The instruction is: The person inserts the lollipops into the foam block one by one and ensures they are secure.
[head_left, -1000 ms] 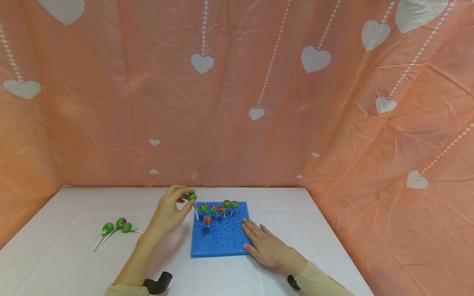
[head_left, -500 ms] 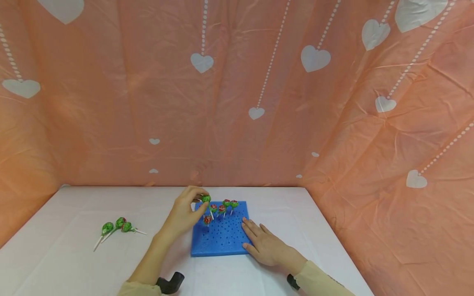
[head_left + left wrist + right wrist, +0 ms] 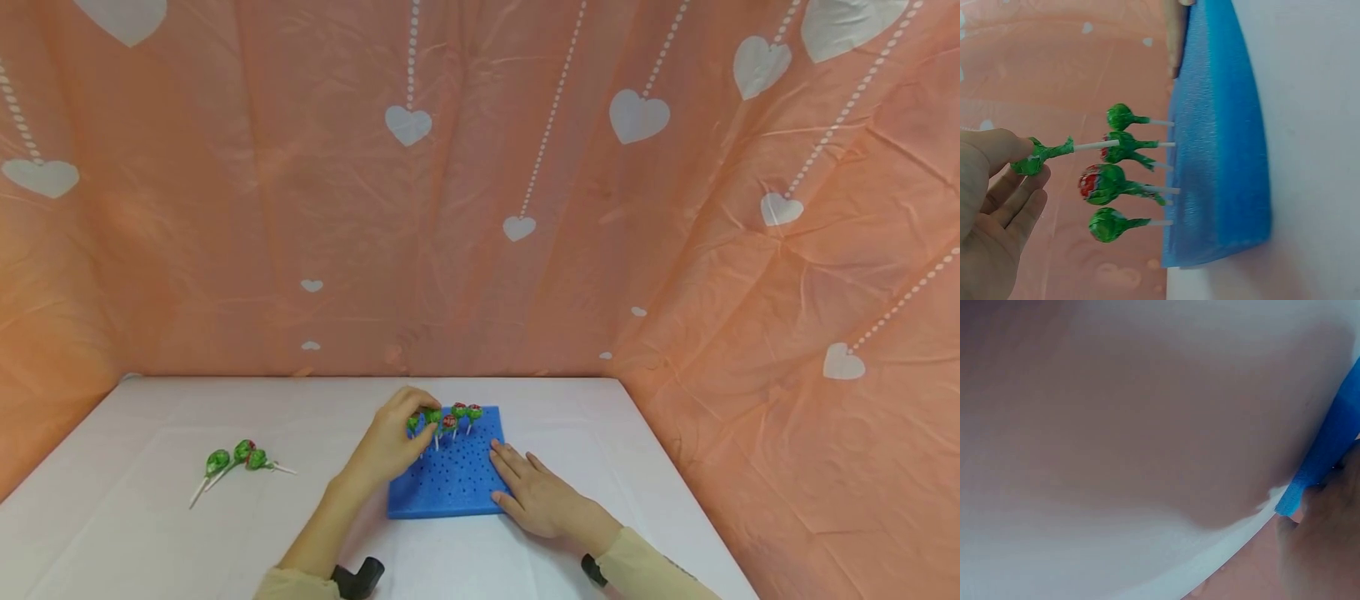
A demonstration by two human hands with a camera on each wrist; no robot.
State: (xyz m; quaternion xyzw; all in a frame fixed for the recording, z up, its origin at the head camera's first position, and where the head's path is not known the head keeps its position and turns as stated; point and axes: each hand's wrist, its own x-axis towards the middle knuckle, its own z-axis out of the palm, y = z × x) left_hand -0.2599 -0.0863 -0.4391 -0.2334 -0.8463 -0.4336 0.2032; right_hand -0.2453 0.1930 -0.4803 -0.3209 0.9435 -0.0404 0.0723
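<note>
My left hand (image 3: 392, 440) pinches a green-wrapped lollipop (image 3: 1036, 156) by its head, between thumb and fingers. Its white stick points at the blue foam board (image 3: 450, 490), and in the left wrist view the stick's tip is apart from the surface. Several lollipops (image 3: 1107, 224) with green and red wrappers stand upright in the board's far part, partly hidden by the left hand in the head view. Small dark holes dot the board. My right hand (image 3: 536, 500) lies flat with straight fingers, its fingertips resting on the board's right edge.
Several loose lollipops (image 3: 243, 452) lie on the white table (image 3: 135, 517) at the left. An orange curtain (image 3: 465, 317) with white hearts hangs behind and at both sides of the table.
My left hand has moved right with the lollipop, from the board's far left corner to over the standing lollipops, and slightly lower. The right hand has stayed in place.
</note>
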